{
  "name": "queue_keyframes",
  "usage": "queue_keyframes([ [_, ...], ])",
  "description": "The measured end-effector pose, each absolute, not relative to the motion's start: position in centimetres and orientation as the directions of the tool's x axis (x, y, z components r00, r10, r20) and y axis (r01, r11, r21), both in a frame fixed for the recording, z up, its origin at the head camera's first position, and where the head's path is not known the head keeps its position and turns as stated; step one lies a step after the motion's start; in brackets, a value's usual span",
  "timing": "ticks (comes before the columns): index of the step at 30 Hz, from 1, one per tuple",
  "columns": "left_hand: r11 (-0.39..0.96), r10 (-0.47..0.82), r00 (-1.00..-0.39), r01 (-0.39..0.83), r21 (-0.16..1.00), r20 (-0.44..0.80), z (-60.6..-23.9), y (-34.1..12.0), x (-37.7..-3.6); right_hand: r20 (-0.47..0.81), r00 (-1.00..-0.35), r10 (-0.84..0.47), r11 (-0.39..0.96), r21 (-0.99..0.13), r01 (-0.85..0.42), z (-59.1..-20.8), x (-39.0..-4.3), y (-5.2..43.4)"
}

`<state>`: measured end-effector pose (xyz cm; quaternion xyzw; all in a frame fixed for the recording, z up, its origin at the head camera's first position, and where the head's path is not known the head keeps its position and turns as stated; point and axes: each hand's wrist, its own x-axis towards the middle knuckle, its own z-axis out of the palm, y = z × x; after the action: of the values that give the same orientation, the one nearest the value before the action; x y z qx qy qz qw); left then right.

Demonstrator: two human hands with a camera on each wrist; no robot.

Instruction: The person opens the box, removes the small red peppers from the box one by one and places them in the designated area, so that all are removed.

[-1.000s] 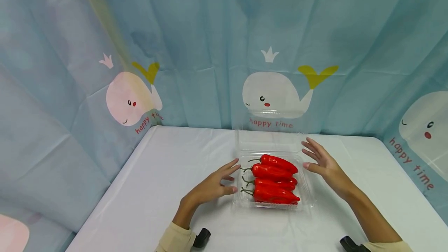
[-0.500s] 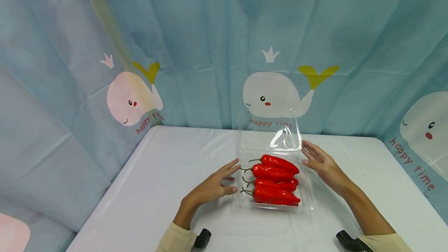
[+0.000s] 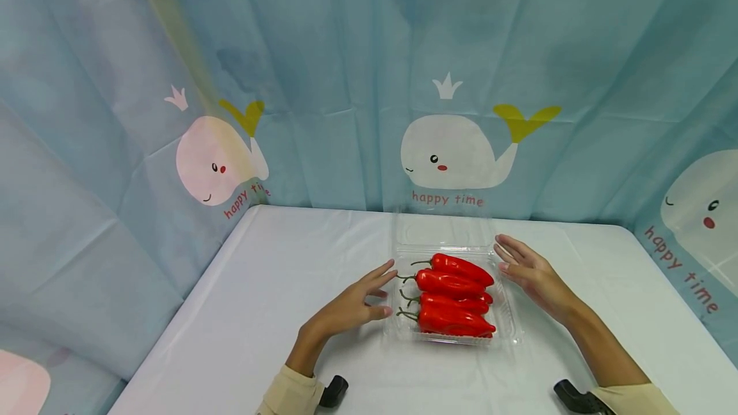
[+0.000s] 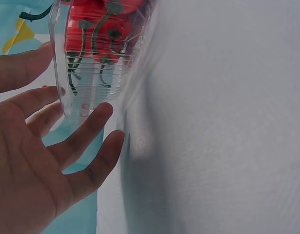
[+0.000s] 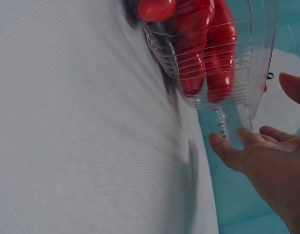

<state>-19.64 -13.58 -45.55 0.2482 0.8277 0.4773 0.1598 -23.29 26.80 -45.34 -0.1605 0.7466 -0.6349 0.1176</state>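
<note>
Cream sleeve cuffs sit nearest, at the surface's (image 3: pixel 277 274) front edge. Beyond them, the left hand (image 3: pixel 352 303) and right hand (image 3: pixel 533 271) flank a clear ribbed plastic clamshell box (image 3: pixel 510 322), fingers spread and relaxed, gripping nothing, likely to steady it. Four glossy red chili peppers (image 3: pixel 452 293) lie side by side inside. Its lid (image 3: pixel 441 232) lies open behind, before the whale-print curtain (image 3: pixel 450 152).

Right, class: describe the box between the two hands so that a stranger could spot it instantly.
On the white table before the whale-print curtain, look between the hands. There sits a clear plastic clamshell box, lid open, the only container, holding four glossy red peppers.
</note>
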Motion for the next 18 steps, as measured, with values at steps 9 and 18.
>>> queue_keyframes([
  [9,0.418,0.565,-0.825,0.252,0.873,-0.032,-45.7,-13.6,-19.7,0.021,-0.912,-0.409,0.119,-0.99,-0.076,-45.8,-23.3,27.0],
  [18,0.423,0.566,-0.824,0.257,0.869,-0.032,-45.7,-13.6,-19.7,0.034,-0.914,-0.404,0.078,-0.994,-0.072,-46.4,-23.1,27.7],
])
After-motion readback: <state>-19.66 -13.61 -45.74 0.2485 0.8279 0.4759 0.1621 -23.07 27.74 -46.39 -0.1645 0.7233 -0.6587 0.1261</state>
